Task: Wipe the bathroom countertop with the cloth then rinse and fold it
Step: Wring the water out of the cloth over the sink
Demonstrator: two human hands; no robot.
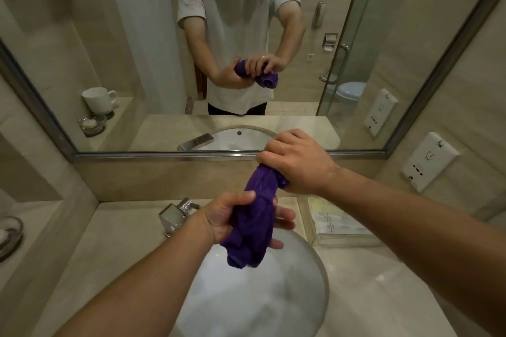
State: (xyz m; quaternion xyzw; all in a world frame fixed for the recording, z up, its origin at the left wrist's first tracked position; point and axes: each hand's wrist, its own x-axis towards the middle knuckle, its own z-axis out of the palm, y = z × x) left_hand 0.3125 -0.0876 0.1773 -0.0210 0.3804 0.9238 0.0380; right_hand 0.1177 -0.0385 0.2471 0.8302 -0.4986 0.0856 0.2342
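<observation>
Nearest, the white sink [254, 298] sits sunk into the beige countertop [109, 243]. Over the sink, the left hand [230, 217] curls around the lower part of the purple cloth [256, 216], thumb across the front and fingers showing behind it. The cloth is bunched and twisted into a thick, wrinkled rope that runs up and away from the left hand to the right hand [298, 161], which clenches its upper end in a fist. The cloth's loose lower end hangs in a crumpled lump below the left hand, above the sink. A chrome faucet [179, 213] stands behind the left wrist, and a clear tray [339, 223] of packets lies under the right forearm. Farthest, the mirror [131, 35] reflects both hands gripping the cloth.
</observation>
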